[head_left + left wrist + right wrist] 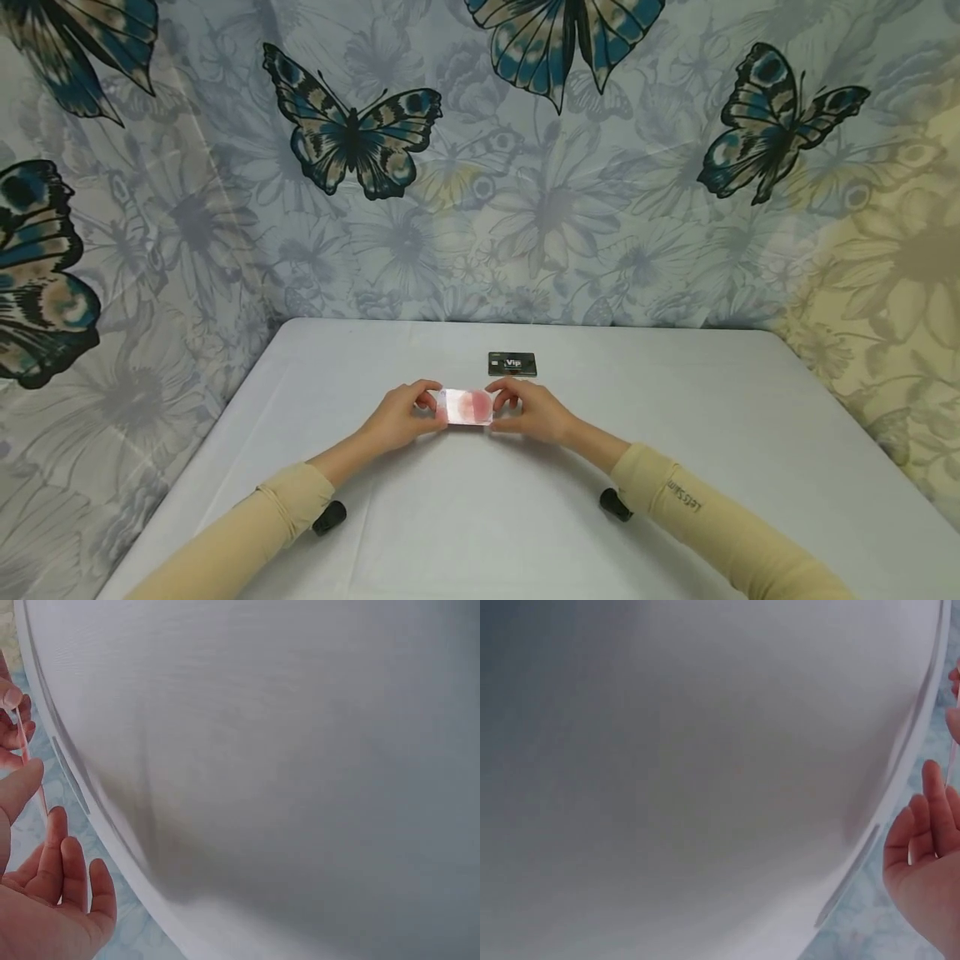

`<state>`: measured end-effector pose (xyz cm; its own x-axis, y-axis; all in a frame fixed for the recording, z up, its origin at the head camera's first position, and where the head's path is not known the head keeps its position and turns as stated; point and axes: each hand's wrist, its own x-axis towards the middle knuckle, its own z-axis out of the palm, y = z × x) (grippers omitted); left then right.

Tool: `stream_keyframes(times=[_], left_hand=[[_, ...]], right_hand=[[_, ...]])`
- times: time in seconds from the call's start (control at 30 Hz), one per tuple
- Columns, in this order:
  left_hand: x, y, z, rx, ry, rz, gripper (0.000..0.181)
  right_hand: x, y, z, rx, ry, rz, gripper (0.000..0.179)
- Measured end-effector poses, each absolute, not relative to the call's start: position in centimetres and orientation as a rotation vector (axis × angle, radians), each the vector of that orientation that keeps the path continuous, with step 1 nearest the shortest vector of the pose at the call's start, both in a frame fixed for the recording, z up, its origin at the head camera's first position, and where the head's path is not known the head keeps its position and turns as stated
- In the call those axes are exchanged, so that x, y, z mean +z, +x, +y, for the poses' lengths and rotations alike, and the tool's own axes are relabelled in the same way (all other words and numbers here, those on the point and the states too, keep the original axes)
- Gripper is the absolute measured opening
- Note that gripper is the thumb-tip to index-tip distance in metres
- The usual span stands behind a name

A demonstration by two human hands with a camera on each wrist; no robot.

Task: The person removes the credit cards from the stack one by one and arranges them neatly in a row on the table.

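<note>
Between both hands, above the white table, is a thin pink and white card (468, 407) with a glossy face. My left hand (397, 415) pinches its left end between thumb and fingertips. At the opposite end my right hand (536, 410) pinches it the same way. A black card (512, 364) marked "Vip" lies flat on the table just beyond the right hand. In the left wrist view the pink card (26, 754) appears edge-on, near the left hand (60, 892). The right wrist view catches the right hand (930, 862) at its right border, with the card mostly cut off.
A white cloth covers the table (480, 533), whose far edge meets a hanging fabric (555, 233) printed with butterflies and flowers. Dark wrist devices sit under the left sleeve (247, 525) and the right sleeve (712, 517).
</note>
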<state>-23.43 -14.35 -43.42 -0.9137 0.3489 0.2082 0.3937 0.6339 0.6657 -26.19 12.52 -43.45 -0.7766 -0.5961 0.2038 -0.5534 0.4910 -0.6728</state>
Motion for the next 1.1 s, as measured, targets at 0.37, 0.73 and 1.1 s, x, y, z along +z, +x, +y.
stream_keyframes(times=[0.37,0.73,1.1], left_hand=[[-43.3,-21.7,-18.2,-1.212,-0.578,-2.838,0.054],[-42.8,-20.7,-21.4,-1.195,-0.559,-2.894,0.054],[-42.9,-19.8,-25.5,-1.166,-0.552,-2.921,0.054]], right_hand=[[-43.1,-25.1,8.9,-1.107,-1.083,2.626,0.048],[-42.9,-24.5,5.7,-1.045,-1.094,2.611,0.049],[-42.6,-24.3,1.4,-0.958,-1.124,2.627,0.047]])
